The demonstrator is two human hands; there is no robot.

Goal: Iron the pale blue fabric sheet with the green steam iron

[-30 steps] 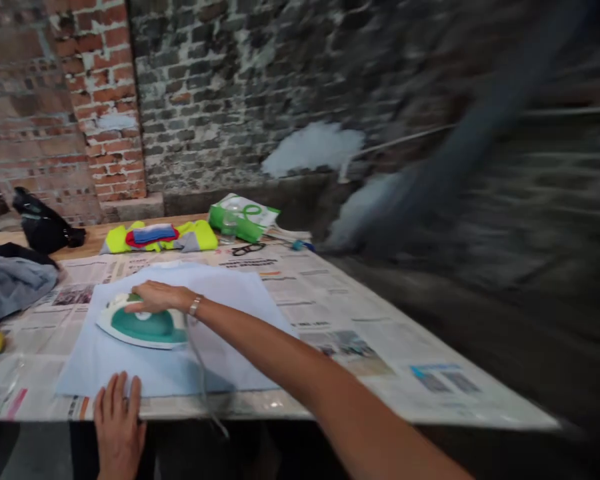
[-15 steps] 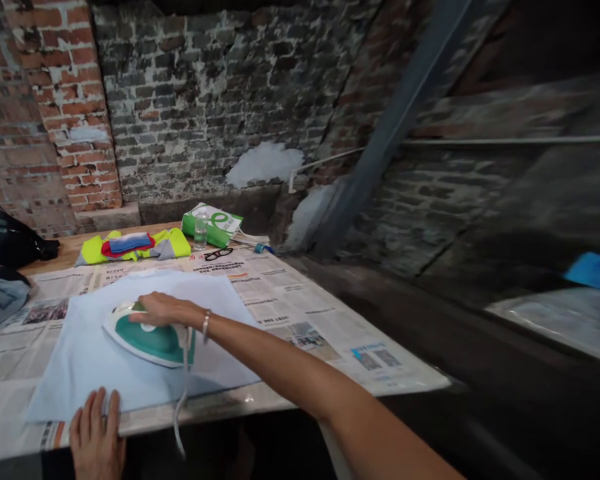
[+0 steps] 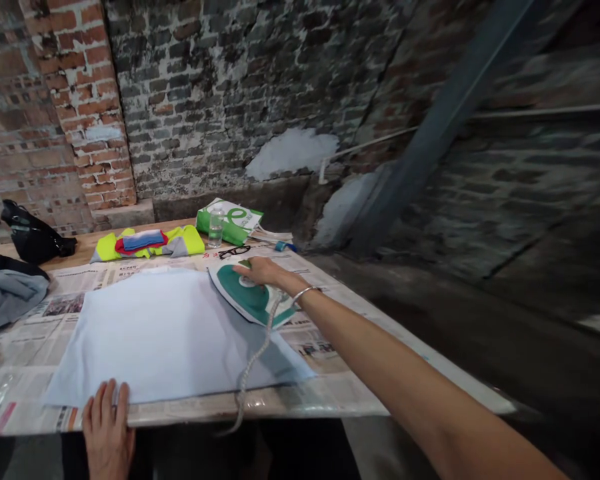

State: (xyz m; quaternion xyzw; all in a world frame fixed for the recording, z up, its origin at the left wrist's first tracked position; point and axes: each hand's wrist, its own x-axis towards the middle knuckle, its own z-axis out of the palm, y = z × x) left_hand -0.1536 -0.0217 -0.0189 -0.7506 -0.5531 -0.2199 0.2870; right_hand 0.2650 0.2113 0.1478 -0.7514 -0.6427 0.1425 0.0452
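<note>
Right hand [image 3: 260,271] grip clamped on handle of green-and-white steam iron [image 3: 247,299], iron tilted at 2 o'clock edge of pale blue cloth [image 3: 165,340]; left hand [image 3: 107,427] grip apart, resting on cloth's 7 o'clock edge, newspaper-covered table [image 3: 325,393] beneath

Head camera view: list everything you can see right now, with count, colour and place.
steam iron: one, green and white, at the cloth's right edge
cord: one, pale, running over the table's near edge
cloth: one, pale blue, flat on the newspaper
newspaper: several sheets, grey-white, covering the wooden table
hi-vis vest: one, yellow, far side of the table
folded cloths: a stack, red and blue, on the vest
plastic bottle: one, clear, far side
glasses: one pair, black, far side
bag: one, green and white, far side
black bag: one, far left
garment: one, grey, left
right hand: on the iron
left hand: at the near edge
</note>
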